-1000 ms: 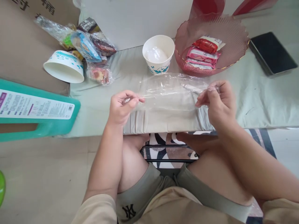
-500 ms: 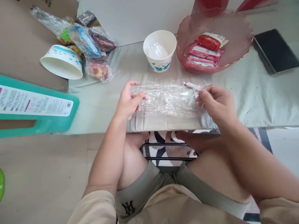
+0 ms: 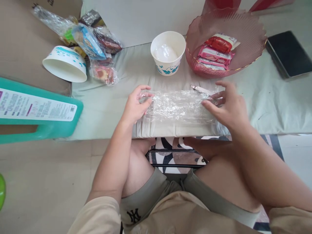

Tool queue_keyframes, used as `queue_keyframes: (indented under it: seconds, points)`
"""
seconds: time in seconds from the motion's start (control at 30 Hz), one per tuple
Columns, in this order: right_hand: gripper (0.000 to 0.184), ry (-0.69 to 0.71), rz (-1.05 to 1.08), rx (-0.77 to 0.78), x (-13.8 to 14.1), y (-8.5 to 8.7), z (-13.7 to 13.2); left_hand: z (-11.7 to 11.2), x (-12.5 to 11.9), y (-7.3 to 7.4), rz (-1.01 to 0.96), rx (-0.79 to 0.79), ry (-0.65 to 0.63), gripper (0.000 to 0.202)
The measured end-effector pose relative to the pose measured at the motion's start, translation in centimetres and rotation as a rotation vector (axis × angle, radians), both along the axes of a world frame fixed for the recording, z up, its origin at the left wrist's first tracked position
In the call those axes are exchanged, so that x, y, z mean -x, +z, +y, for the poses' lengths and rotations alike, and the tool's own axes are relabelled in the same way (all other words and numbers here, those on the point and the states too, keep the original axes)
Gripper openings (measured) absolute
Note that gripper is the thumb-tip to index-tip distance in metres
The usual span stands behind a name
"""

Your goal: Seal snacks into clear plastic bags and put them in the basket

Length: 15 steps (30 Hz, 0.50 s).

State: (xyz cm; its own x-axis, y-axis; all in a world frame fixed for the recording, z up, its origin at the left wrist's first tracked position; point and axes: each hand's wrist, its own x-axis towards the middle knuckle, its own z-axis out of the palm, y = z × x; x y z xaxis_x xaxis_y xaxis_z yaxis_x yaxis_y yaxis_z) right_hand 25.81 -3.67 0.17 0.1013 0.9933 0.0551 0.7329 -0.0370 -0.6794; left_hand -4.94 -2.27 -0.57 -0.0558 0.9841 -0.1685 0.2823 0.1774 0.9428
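Observation:
A clear crinkled plastic sheet (image 3: 175, 105) lies spread on the cloth-covered surface in front of me. At its left end is my left hand (image 3: 136, 104), with thumb and fingers parted at the film's edge. My right hand (image 3: 227, 105) hovers at the opposite end, fingers spread, the thumb close to or touching the plastic. Along the sheet's upper right edge lies a slim pale tool with a metal tip (image 3: 200, 89); its kind is unclear. Just beyond the sheet stands a white paper cup (image 3: 168, 66) with blue leaf print and something clear inside.
A pink ribbed bowl (image 3: 248, 39) holds several wrapped snacks. Right of it lies a dark phone-like device (image 3: 290, 53). Leftward are a tipped paper cup (image 3: 64, 66), a pile of packaged snacks (image 3: 87, 40) and a green plastic container (image 3: 75, 113). The surface's front edge runs above my knees.
My right hand has loosened its pinch on the plastic sheet and its fingers have spread. My left hand's fingers have also eased apart. The sheet lies flatter.

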Motion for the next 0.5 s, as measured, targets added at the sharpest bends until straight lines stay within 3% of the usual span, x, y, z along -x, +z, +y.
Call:
queue_keyframes:
  seconds: [0.07,0.23,0.4,0.5]
  points:
    - [0.064,0.046,-0.007,0.001,-0.1,-0.3,0.0,0.0,0.1,0.1,0.031,-0.007,-0.027,0.035]
    - [0.043,-0.032,-0.051,0.042,-0.5,-0.6,0.4,0.3,0.6,-0.1,0.183,-0.033,-0.023,0.016]
    - [0.048,-0.118,-0.093,0.019,-0.8,-0.6,1.0,0.4,0.9,-0.5,0.325,-0.031,-0.014,0.023]
    - [0.053,-0.132,-0.19,-0.053,-0.9,-0.8,1.3,0.5,0.8,-0.8,0.462,-0.136,-0.006,0.036]
